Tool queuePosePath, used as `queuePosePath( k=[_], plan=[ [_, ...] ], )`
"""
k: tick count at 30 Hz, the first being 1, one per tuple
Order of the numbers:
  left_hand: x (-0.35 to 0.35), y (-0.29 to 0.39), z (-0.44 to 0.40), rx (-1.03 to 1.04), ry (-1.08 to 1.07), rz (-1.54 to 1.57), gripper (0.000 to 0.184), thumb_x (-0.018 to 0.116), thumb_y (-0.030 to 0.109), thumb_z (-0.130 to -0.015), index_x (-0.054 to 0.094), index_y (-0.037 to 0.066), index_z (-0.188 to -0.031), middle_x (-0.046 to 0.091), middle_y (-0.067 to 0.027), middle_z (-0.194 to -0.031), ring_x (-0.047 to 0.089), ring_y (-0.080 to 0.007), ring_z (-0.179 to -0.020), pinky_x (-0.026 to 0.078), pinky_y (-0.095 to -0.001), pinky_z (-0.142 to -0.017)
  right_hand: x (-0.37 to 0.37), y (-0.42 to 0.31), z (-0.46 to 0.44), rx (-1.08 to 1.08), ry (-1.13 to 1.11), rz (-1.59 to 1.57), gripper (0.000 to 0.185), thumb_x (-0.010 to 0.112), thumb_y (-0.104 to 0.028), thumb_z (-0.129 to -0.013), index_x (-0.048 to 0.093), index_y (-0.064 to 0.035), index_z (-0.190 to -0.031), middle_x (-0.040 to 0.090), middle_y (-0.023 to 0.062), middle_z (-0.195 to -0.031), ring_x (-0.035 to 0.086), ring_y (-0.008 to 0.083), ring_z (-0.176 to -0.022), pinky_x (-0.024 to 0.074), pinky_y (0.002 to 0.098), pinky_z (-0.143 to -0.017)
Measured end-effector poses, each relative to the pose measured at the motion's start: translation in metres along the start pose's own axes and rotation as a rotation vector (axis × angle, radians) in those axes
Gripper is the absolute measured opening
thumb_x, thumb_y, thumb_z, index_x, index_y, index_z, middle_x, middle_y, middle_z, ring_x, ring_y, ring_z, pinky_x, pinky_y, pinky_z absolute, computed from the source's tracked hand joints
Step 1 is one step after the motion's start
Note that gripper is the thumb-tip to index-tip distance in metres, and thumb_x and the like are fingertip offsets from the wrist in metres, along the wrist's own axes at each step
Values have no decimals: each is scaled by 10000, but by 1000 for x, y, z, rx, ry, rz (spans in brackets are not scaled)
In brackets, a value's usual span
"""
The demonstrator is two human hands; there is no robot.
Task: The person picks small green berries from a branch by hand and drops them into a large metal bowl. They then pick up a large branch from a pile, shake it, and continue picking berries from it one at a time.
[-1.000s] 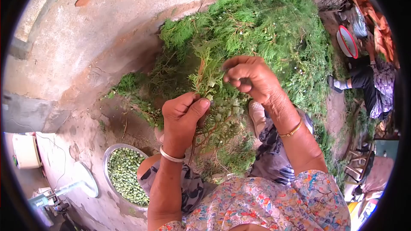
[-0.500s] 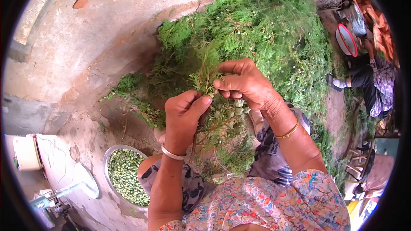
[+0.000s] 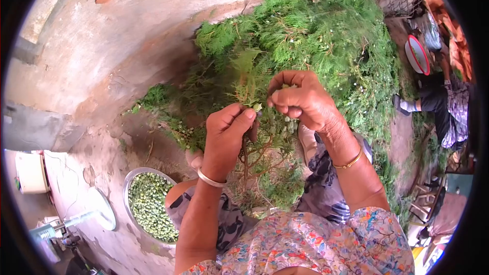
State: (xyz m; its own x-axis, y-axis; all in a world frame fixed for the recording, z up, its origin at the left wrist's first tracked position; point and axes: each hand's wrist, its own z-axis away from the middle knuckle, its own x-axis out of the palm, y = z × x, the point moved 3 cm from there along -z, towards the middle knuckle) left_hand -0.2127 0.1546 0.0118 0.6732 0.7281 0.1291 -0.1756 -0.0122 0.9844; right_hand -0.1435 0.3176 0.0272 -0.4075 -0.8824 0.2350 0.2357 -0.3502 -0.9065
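Note:
My left hand, with a white bangle at its wrist, pinches a leafy green sprig at its lower end. A pale green cone sticks out beside the thumb tip. Just to the right, my right hand has its fingers curled around small green cones; a gold bracelet is on that wrist. The two hands are apart. Branches with more cones hang below them, over the ground. A metal basin full of small green cones stands at the lower left.
A large heap of green branches lies ahead, against the wall. At the left stands a pale fan. Another person sits at the right near a red-rimmed bowl. Wooden stools stand at the lower right.
My right hand first closed in on the sprig, then drew back to the right with cones in its fingers. My left hand has moved slightly right, still pinching the sprig.

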Motion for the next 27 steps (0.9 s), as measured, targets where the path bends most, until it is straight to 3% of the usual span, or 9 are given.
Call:
queuePosePath(
  k=[4, 6, 10, 14, 20, 22, 25, 26, 27],
  plan=[
    [-2, 1, -5, 88, -39, -143, 219, 582, 143, -874, 625, -22, -737, 494, -6, -565, 445, -68, -531, 346, -253, -483, 23, -4, 8, -122, 85, 404, 264, 730, -102, -726, 638, 48, -922, 608, 46, -677, 522, 68, -528, 365, 177, -420],
    [-3, 1, -7, 179, -57, -229, 228, 608, 176, -850, 655, -19, -742, 484, -16, -533, 445, -70, -517, 345, -260, -473, 23, 1, 9, -129, 126, 329, 292, 754, -135, -734, 652, 34, -948, 610, 29, -691, 535, 68, -534, 373, 161, -429],
    [-1, -17, -12, 178, 61, 3, 316, 610, 154, -840, 573, -45, -599, 491, -44, -467, 473, -77, -442, 358, -271, -412, 18, 13, 8, -215, 147, 450, 283, 756, -144, -741, 642, 28, -934, 595, 14, -694, 507, 55, -502, 366, 157, -433],
    [1, -4, -2, 157, -56, 334, 306, 605, 122, -846, 567, -31, -585, 518, -24, -489, 469, -78, -435, 357, -263, -402, 3, 21, 5, -252, -57, 126, 266, 694, -65, -779, 596, 15, -1013, 558, -13, -671, 428, 23, -491, 272, 164, -397],
    [-26, 20, 7, 259, 14, 625, 271, 607, 100, -846, 580, -16, -603, 524, -23, -497, 486, -82, -422, 356, -248, -390, 11, 11, 4, -216, -297, -279, 271, 610, -96, -882, 528, 72, -1078, 514, 63, -793, 403, 40, -485, 295, 148, -377],
    [-44, 25, 8, 329, 89, 648, 276, 624, 91, -825, 555, -16, -581, 515, -24, -492, 494, -90, -415, 353, -249, -386, 16, -5, 7, -311, -98, -253, 253, 559, -79, -910, 472, 84, -1083, 444, 70, -845, 353, 60, -545, 349, 167, -407],
    [-74, 36, 7, 663, 451, 83, 325, 651, 98, -791, 486, 5, -528, 492, -17, -480, 505, -122, -414, 381, -294, -398, 16, -29, 0, -219, -427, -426, 355, 525, -78, -925, 414, 120, -1198, 426, 103, -922, 418, 109, -690, 366, 182, -429],
    [-83, 48, 11, 850, 681, -230, 324, 656, 146, -767, 489, 16, -522, 614, -71, -553, 536, -230, -448, 432, -392, -481, 20, -34, 0, -228, -442, -374, 394, 528, -90, -929, 387, 116, -1233, 427, 107, -925, 414, 124, -681, 411, 176, -448],
    [-87, 48, 16, 857, 698, -226, 324, 656, 146, -767, 489, 16, -522, 614, -71, -553, 536, -230, -448, 432, -392, -481, 26, -37, 1, -227, -457, -362, 394, 528, -90, -929, 387, 116, -1233, 427, 107, -925, 414, 124, -681, 411, 176, -448]
  ],
)
